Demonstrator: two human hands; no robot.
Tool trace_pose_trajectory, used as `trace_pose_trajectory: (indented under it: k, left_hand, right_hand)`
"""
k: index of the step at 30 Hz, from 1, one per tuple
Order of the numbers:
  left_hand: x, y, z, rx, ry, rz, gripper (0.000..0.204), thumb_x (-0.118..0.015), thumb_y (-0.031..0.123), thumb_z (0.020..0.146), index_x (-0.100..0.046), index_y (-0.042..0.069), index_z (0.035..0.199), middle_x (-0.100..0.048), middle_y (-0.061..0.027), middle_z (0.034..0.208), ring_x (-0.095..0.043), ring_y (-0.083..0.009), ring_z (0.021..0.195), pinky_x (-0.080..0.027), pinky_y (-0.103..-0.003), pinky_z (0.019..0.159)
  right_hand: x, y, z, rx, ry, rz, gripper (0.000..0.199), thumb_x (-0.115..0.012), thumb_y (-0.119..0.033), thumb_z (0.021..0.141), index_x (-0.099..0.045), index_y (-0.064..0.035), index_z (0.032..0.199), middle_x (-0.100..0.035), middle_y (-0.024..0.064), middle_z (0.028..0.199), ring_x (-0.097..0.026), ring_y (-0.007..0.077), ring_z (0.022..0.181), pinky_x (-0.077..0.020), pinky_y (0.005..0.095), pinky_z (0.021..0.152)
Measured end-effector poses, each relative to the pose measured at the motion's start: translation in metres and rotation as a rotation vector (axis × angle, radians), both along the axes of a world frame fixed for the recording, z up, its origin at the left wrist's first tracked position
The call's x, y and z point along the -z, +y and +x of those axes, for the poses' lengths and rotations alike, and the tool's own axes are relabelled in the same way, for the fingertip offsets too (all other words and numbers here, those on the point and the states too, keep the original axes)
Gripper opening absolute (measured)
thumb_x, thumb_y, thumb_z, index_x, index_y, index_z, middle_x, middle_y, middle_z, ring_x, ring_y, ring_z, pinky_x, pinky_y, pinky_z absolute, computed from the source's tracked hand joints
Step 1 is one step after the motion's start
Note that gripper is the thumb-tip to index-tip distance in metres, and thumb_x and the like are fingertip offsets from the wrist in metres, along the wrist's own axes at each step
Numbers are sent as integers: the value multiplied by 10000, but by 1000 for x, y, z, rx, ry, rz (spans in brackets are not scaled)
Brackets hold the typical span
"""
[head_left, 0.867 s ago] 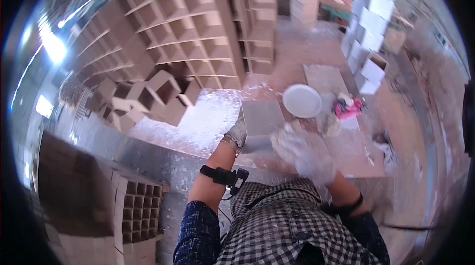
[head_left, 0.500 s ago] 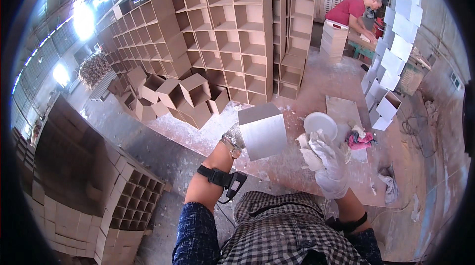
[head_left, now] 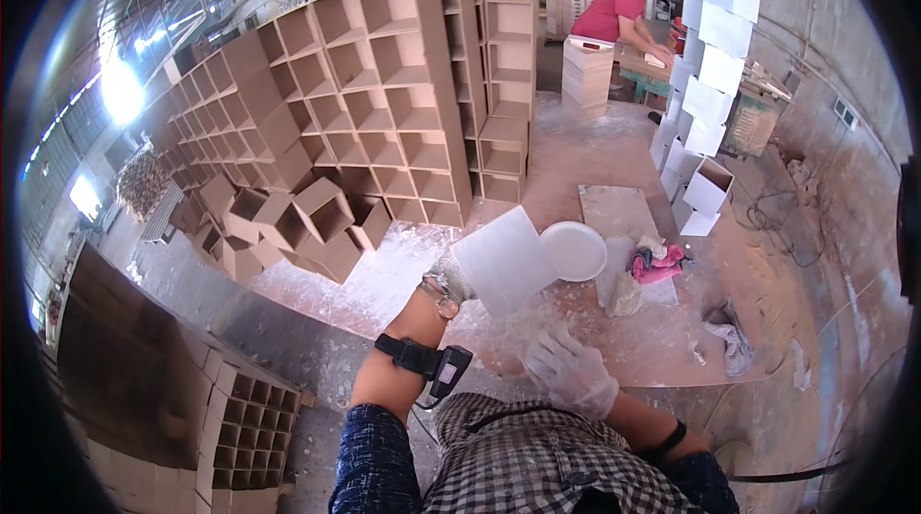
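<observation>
My left hand (head_left: pixel 450 274), in a pale mesh-like glove, holds a box (head_left: pixel 504 260) at its left side. The box's smooth white face is turned up toward me, and it hides most of those fingers. Low and to the right of the box, close to my checked apron, is my right hand (head_left: pixel 571 372) in a thin whitish glove. Its fingers are stretched out and slightly blurred, and I see nothing in them. A round white dish (head_left: pixel 574 251) lies just right of the box, with a pale crumpled lump (head_left: pixel 624 296) beyond it to the right.
Tall brown cubby stacks (head_left: pixel 374 82) stand ahead, with loose open boxes (head_left: pixel 321 212) at their foot. White boxes (head_left: pixel 708 102) rise in a leaning column at right. Pink cloth (head_left: pixel 655 263) and a grey rag (head_left: pixel 731 337) lie nearby. A co-worker (head_left: pixel 614 11) bends over a bench.
My right hand has moved left and back toward my body, away from beside the dish. The box has turned so its white face points up more. My view has swung to the right.
</observation>
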State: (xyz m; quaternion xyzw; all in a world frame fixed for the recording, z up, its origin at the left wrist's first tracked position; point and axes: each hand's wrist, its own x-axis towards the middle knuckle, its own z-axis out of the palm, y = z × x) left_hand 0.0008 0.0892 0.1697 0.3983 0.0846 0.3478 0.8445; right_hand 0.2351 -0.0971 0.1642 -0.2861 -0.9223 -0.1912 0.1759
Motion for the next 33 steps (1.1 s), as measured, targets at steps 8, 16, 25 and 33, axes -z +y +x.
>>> trace_pose_trajectory:
  k: [8,16,25,33]
  left_hand:
    - [8,70,73,-309,598,690,337,-519,165,954,-551,44,1267,-570,-123,1290,-581,-240,1125,-485,-341,928]
    - [-85,91,280,-372,641,693,300,-482,185,963,-598,26,1188,-622,-161,1197,-626,-281,1052,-507,-350,882]
    - [-133,178,477,-146,1506,1653,466,-420,369,935,-572,61,1250,-584,-215,1224,-574,-348,1130,-472,-425,926]
    - [-62,331,545,241,1925,1403,458,-434,387,922,-578,146,1284,-503,-123,1387,-492,-313,1269,-401,-397,1033]
  right_hand:
    - [5,-6,132,280,342,-372,352,-593,-163,745,-601,-72,1084,-615,102,1075,-580,279,1068,-462,403,920]
    - [44,-7,269,359,360,-542,318,-585,-150,775,-601,-121,1091,-626,76,1051,-617,283,940,-493,392,797]
    - [63,-3,362,489,582,-544,162,-593,-137,768,-582,-141,930,-590,64,849,-616,253,817,-497,363,680]
    - [58,8,393,411,717,-556,140,-610,-173,799,-595,-131,933,-625,74,893,-630,266,826,-509,373,673]
